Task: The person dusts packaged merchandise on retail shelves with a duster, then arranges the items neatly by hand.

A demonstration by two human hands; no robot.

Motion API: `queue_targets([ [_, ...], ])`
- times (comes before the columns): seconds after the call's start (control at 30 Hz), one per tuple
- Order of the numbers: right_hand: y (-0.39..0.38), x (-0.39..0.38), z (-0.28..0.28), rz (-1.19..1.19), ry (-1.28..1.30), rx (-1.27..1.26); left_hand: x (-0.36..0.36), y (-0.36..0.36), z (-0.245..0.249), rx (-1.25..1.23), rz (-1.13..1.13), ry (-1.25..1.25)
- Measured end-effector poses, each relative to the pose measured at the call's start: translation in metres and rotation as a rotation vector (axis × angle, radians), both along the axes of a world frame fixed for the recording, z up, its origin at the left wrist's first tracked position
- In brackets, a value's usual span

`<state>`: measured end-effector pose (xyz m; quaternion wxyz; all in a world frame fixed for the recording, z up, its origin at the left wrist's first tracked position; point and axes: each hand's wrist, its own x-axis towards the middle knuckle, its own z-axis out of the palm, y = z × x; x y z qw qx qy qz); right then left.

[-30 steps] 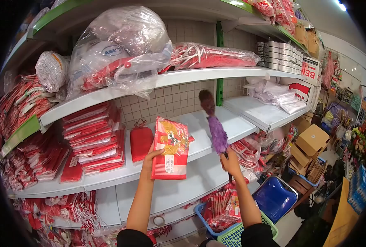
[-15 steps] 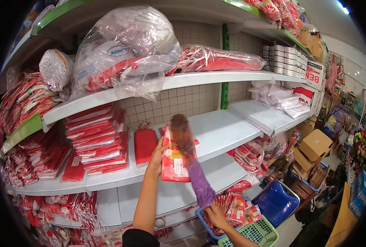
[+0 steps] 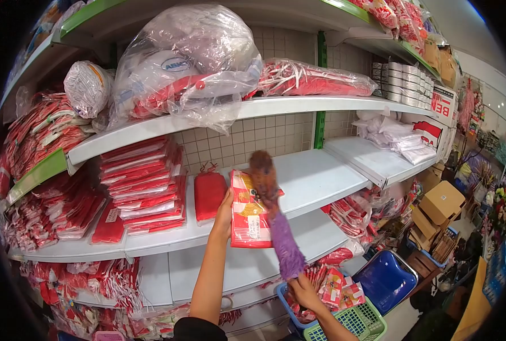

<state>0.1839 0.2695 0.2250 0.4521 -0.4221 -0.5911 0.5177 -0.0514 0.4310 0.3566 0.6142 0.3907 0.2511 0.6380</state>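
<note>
My left hand (image 3: 224, 216) grips the left edge of a red plastic-wrapped packet (image 3: 244, 230) with a white label and a yellow print, held up in front of the middle shelf. In my right hand (image 3: 305, 292), lower down, is a feather duster (image 3: 287, 253) with purple and brown feathers, gripped at its lower end. Its blurred brown tip overlaps the right side of the packet. Left of the packet, a flat red cloth bundle (image 3: 209, 199) with a tie on top lies on the shelf, beside a tall stack of red and white packets (image 3: 145, 190).
The white middle shelf (image 3: 315, 176) runs across in front of me. Above it, another shelf (image 3: 298, 104) bears a large clear plastic bag (image 3: 187, 68). Below right stand a green basket (image 3: 372, 321), a blue basin (image 3: 385, 278) and open cardboard boxes (image 3: 442, 202).
The view has turned slightly left, so the shelves appear farther right. Both hands keep their holds, and the duster still overlaps the packet's right side.
</note>
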Motion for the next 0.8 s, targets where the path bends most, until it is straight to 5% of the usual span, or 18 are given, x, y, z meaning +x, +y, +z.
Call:
queue_targets([
  [0.1,-0.001,-0.006,-0.005,0.04,-0.05,0.162,-0.001,-0.001,0.002,-0.029,0.087,0.037],
  [0.23,0.001,-0.023,-0.028,-0.147,0.077,-0.031,0.001,0.001,0.003,-0.052,-0.076,-0.096],
  [0.3,-0.01,-0.038,-0.025,-0.141,0.133,-0.088,-0.005,0.005,-0.003,-0.048,-0.034,-0.032],
  [0.33,-0.008,-0.041,-0.045,-0.066,-0.026,0.199,-0.008,0.009,-0.009,-0.047,-0.013,0.002],
  [0.37,-0.006,-0.045,-0.051,-0.005,0.08,0.09,-0.007,0.008,-0.012,0.075,0.24,0.312],
  [0.43,-0.005,-0.055,-0.058,0.116,0.294,-0.13,-0.003,0.005,-0.002,0.038,0.102,0.018],
  [0.53,-0.006,-0.074,-0.026,0.079,0.52,-0.299,0.002,-0.01,0.011,0.083,-0.054,-0.082],
  [0.63,0.001,-0.078,-0.036,0.286,0.479,-0.291,-0.01,0.002,0.002,0.042,0.06,0.018],
  [0.67,0.004,-0.078,-0.033,0.323,0.431,-0.258,0.0,0.009,-0.003,0.165,0.302,-0.103],
  [0.77,0.004,-0.086,0.003,0.319,0.517,-0.35,-0.011,0.007,-0.004,0.129,-0.156,-0.227],
  [0.8,0.002,-0.092,0.008,0.309,0.547,-0.371,-0.008,0.001,-0.001,0.081,-0.099,-0.19],
])
